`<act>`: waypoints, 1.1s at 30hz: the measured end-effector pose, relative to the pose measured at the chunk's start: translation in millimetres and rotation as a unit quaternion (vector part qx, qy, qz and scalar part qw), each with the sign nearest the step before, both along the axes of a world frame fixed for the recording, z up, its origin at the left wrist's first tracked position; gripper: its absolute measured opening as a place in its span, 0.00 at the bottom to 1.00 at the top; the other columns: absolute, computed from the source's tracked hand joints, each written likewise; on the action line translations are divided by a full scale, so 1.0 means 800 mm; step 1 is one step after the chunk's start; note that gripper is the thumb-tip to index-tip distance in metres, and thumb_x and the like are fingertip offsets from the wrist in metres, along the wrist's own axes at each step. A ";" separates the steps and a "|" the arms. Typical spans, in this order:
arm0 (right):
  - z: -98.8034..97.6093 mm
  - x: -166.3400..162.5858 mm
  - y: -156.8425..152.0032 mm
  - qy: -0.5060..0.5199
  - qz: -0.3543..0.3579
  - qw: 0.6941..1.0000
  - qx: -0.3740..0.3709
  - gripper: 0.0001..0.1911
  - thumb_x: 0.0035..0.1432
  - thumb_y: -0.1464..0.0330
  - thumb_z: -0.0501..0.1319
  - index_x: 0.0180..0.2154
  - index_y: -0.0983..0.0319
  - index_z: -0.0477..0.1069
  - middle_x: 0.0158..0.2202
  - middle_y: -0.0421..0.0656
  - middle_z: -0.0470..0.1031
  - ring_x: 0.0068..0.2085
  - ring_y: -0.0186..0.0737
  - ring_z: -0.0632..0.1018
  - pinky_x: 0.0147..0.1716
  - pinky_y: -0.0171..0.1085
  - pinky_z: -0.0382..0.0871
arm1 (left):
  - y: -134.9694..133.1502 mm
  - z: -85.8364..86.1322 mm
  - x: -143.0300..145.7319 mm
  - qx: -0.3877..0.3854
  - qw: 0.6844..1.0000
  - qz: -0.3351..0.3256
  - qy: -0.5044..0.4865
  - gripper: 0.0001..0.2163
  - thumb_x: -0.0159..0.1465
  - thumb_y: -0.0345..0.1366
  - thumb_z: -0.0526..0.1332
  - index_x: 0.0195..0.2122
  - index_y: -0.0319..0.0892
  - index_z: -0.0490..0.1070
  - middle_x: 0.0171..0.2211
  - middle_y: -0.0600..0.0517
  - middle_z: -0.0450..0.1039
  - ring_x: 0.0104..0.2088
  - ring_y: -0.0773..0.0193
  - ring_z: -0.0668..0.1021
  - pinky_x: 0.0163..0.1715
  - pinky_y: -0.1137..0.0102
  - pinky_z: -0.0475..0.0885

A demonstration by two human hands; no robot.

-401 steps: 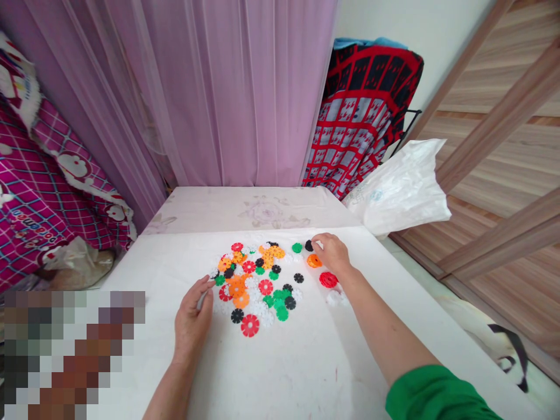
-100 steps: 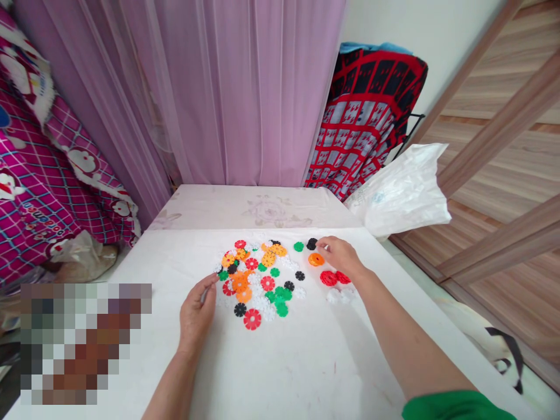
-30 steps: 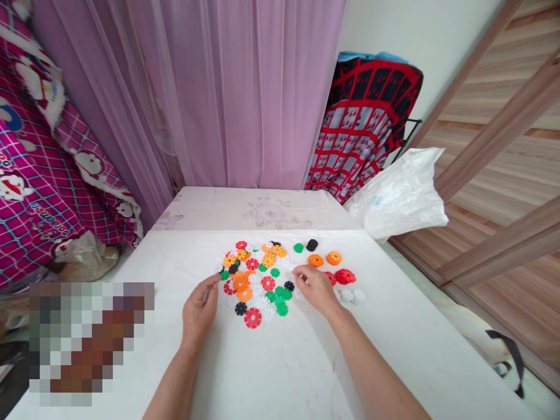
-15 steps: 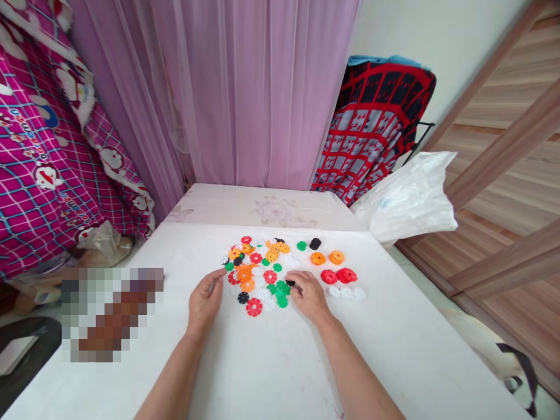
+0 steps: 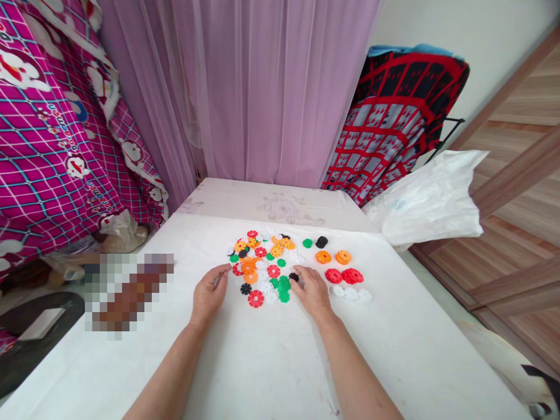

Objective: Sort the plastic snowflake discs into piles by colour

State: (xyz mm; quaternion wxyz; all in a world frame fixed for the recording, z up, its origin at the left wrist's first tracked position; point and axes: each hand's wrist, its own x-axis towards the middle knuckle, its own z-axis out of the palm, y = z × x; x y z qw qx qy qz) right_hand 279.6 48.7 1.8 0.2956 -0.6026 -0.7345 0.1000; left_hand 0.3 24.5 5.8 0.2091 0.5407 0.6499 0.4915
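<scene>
A loose heap of flat plastic snowflake discs (image 5: 262,265) in red, orange, green, black and white lies on the white table (image 5: 271,361). To its right the discs sit in small sorted groups: black (image 5: 322,241), orange (image 5: 333,256), red (image 5: 343,276) and white (image 5: 352,293). My right hand (image 5: 311,290) rests at the heap's right edge, its fingertips closed on a black disc (image 5: 293,277). My left hand (image 5: 210,291) lies at the heap's left edge, fingers curled, thumb and forefinger pinched on something small that I cannot make out.
A white plastic bag (image 5: 431,201) sits at the table's right rear corner. Pink curtains (image 5: 262,87) hang behind, with a red and black checked cloth (image 5: 394,122) to the right and magenta patterned bedding (image 5: 48,128) to the left. A wooden panel (image 5: 525,192) stands at the far right.
My right hand came back from the sorted groups on the right to the heap and closed its fingertips on a black disc. The left hand has stayed put. The camera has shifted left.
</scene>
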 end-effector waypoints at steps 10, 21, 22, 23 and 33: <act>0.003 -0.001 -0.001 -0.007 -0.064 0.998 0.001 0.20 0.54 0.64 0.58 0.49 0.59 0.71 0.40 0.43 0.78 0.42 0.45 0.75 0.44 0.42 0.66 | 0.000 0.002 0.001 -0.009 1.000 0.003 0.002 0.16 0.58 0.47 0.55 0.39 0.46 0.77 0.43 0.50 0.80 0.46 0.56 0.79 0.51 0.61 0.71; 0.041 0.024 0.006 0.079 -0.130 0.986 0.073 0.25 0.53 0.61 0.57 0.52 0.61 0.66 0.41 0.45 0.78 0.38 0.43 0.75 0.44 0.43 0.67 | 0.000 0.009 0.003 -0.007 1.000 -0.015 -0.014 0.17 0.58 0.47 0.54 0.39 0.45 0.77 0.42 0.49 0.80 0.45 0.57 0.79 0.51 0.63 0.71; 0.052 0.034 0.012 0.082 -0.146 0.982 0.083 0.26 0.53 0.59 0.57 0.53 0.61 0.65 0.41 0.45 0.78 0.38 0.44 0.75 0.44 0.43 0.67 | 0.000 0.009 0.003 -0.007 1.000 -0.014 -0.015 0.17 0.58 0.47 0.54 0.39 0.45 0.77 0.42 0.49 0.80 0.45 0.57 0.79 0.50 0.62 0.72; 0.062 0.045 0.019 0.085 -0.165 0.979 0.090 0.27 0.52 0.59 0.57 0.53 0.61 0.64 0.41 0.45 0.78 0.39 0.44 0.75 0.43 0.43 0.67 | 0.001 0.010 0.003 -0.008 1.000 -0.014 -0.016 0.17 0.58 0.47 0.54 0.39 0.45 0.77 0.42 0.49 0.80 0.45 0.57 0.79 0.50 0.62 0.72; 0.086 0.113 0.114 0.008 -0.222 0.975 -0.019 0.29 0.52 0.61 0.61 0.56 0.57 0.61 0.42 0.40 0.79 0.40 0.41 0.77 0.37 0.39 0.66 | 0.004 0.015 0.002 -0.015 1.000 -0.008 -0.023 0.17 0.57 0.48 0.55 0.38 0.45 0.77 0.42 0.49 0.80 0.46 0.56 0.79 0.51 0.62 0.71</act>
